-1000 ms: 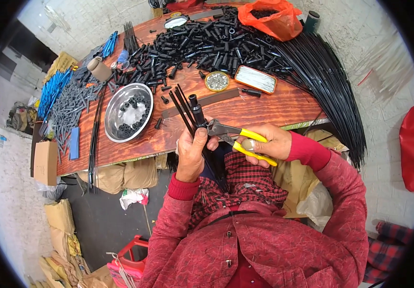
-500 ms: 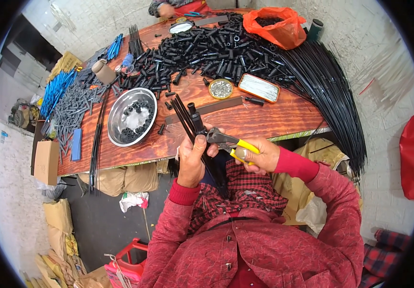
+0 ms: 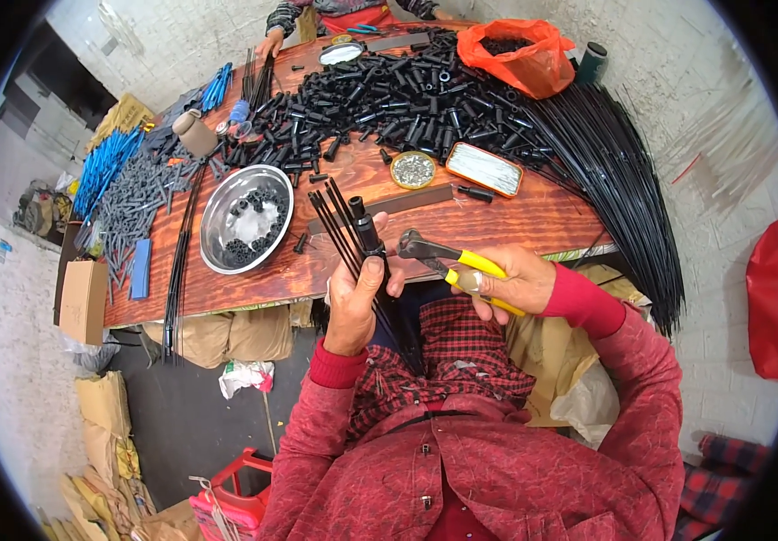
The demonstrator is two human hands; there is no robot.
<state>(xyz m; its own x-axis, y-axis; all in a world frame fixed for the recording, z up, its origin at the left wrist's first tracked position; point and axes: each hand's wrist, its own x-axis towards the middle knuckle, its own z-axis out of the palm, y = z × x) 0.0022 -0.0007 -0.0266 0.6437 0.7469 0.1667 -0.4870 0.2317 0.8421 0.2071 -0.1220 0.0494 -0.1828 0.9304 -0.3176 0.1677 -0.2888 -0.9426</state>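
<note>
My left hand [image 3: 350,305] is closed around a bundle of thin black rods [image 3: 338,236] and a black plastic tube fitting [image 3: 366,233], which stands tilted with my thumb pressed on its lower part. The rods run down past my hand toward my lap. My right hand [image 3: 520,278] grips pincers [image 3: 483,262] by their yellow handles, which are spread apart. The dark head of the pincers points left, a little to the right of the fitting and apart from it. My left fingers partly hide the fitting's lower end.
A heap of black fittings [image 3: 389,108] covers the table's far middle. Nearer stand a steel bowl [image 3: 211,221], a round tin [image 3: 413,169] and a rectangular tin [image 3: 485,169]. Long black rods [image 3: 614,180] overhang the right edge. Across the table, a co-worker's hand [image 3: 271,41] touches upright rods.
My right hand has drawn the pincers rightward, off the fitting, and the handles have spread. Across the table, the co-worker's hand has moved left to the upright rods.
</note>
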